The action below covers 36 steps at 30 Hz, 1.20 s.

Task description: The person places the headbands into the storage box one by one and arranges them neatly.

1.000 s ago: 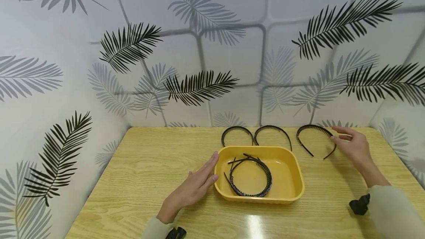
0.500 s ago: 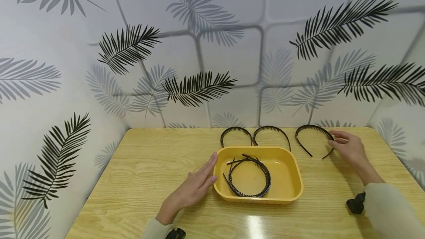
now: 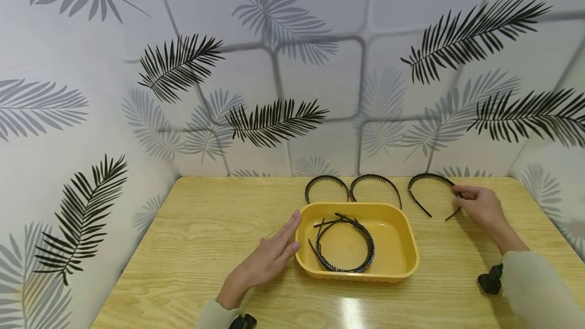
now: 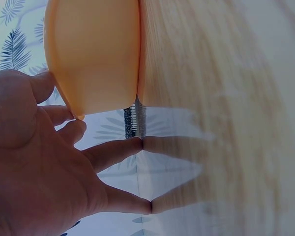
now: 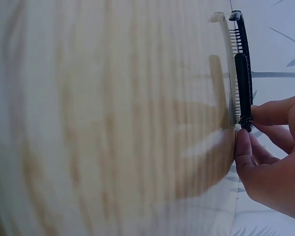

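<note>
My right hand (image 3: pixel 483 208) pinches the right side of a black toothed headband (image 3: pixel 419 176) lying near the table's back edge. In the right wrist view, thumb and fingertips close on this headband (image 5: pixel 243 83), low over the table. My left hand (image 3: pixel 267 254) rests against the left side of a yellow plastic basin (image 3: pixel 408 240), fingers mostly straight and spread. The left wrist view has thumb and fingers at the rim of the basin (image 4: pixel 96 54), with two fingertips down on the table. Inside the basin, several black headbands (image 3: pixel 371 245) lie piled on the left.
Two more black headbands, one on the left (image 3: pixel 322 178) and one on the right (image 3: pixel 377 176), lie behind the basin, their lower parts hidden by it. The wood-grain table (image 3: pixel 205 227) ends at a leaf-patterned wall covering (image 3: pixel 320 80).
My right hand has moved slightly down and left along the headband's right side, and its fingers have closed on it. The left hand and the basin stay in place.
</note>
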Available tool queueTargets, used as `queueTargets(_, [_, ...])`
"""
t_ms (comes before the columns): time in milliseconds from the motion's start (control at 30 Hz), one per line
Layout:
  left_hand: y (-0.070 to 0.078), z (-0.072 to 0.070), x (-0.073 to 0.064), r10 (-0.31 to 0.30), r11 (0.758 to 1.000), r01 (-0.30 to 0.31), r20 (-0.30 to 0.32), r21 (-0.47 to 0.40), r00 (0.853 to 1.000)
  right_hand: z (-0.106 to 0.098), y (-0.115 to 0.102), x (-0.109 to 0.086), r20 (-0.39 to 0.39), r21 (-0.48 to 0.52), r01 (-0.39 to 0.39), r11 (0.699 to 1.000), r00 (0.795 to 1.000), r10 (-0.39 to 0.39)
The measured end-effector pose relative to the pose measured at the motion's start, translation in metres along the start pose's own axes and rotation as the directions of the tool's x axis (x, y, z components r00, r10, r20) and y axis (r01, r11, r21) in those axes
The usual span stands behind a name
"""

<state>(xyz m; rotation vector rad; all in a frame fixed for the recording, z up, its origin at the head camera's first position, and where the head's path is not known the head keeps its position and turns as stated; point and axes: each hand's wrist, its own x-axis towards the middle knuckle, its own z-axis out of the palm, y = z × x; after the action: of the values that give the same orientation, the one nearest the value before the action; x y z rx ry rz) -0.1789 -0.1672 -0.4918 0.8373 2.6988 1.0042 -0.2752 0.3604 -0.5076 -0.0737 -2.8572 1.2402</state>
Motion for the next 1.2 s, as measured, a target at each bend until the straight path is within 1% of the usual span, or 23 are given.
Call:
queueTargets(200, [0.0, 0.0, 0.0, 0.0, 1.0, 0.0, -0.001, -0.002, 1.0, 0.001, 0.001, 0.001, 0.03, -0.01, -0.004, 1.0, 1.0, 0.004])
queueTargets(433, [0.0, 0.002, -0.001, -0.013, 1.0, 0.013, 0.005, -0.002, 1.0, 0.001, 0.0, -0.001, 0.02, -0.021, -0.009, 1.0, 1.0, 0.009])
queueTargets(633, [0.0, 0.001, -0.001, -0.006, 1.0, 0.006, 0.001, 0.004, 1.0, -0.001, -0.001, -0.003, 0.004, -0.034, -0.021, 0.999, 1.0, 0.021])
queueTargets(767, [0.001, 0.0, -0.001, -0.005, 1.0, 0.005, -0.002, 0.01, 1.0, -0.004, -0.003, -0.005, 0.007, -0.022, -0.031, 0.999, 0.999, 0.031])
queueTargets(1033, [0.001, -0.001, 0.0, -0.009, 1.0, 0.009, -0.002, 0.013, 1.0, -0.009, -0.003, -0.013, 0.019, 0.064, -0.053, 0.997, 0.998, 0.052])
queueTargets(1200, [0.001, -0.001, 0.0, -0.009, 1.0, 0.009, 0.0, 0.008, 1.0, -0.008, -0.001, -0.015, 0.034, 0.191, -0.067, 0.979, 0.997, 0.062])
